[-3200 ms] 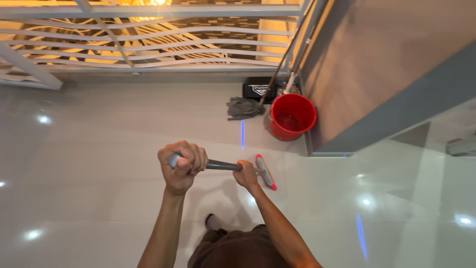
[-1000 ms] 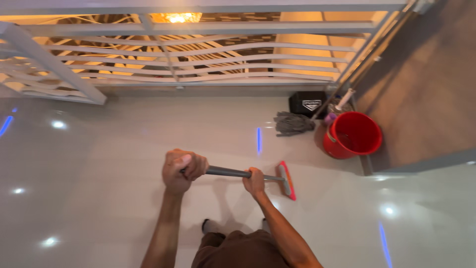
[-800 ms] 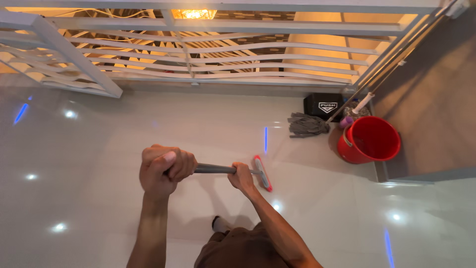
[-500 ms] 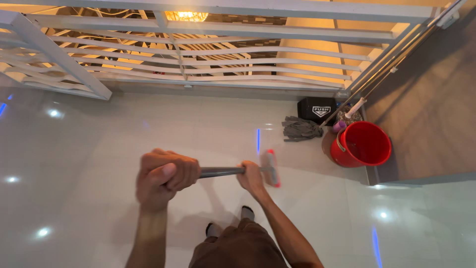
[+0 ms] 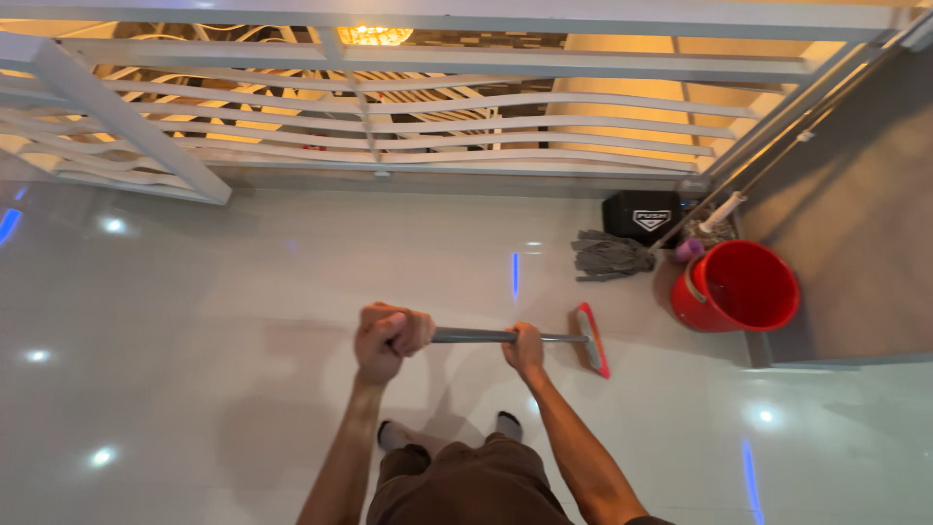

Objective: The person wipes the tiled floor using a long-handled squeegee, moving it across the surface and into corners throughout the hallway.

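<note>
- Left hand (image 5: 391,336): fingers curled tight round top end of handle (image 5: 505,337), fist closed, knuckles up.
- Right hand (image 5: 526,347): fingers wrapped round handle lower down, well apart from left fist, a stretch of grey shaft bare between.
- Squeegee (image 5: 593,339): red-edged head just beyond right fingers, at far end of shaft, down on floor (image 5: 194,321).
- Past the head, further right of fingers: red bucket (image 5: 736,288) against wall (image 5: 855,194).
- Grey mop (image 5: 612,255) lying beside bucket, ahead and right of right fingers; black box (image 5: 641,216) just behind mop.
- White railing (image 5: 389,107) well ahead of both hands.
- Two socked feet below hands; glossy tile, light spots reflected.
</note>
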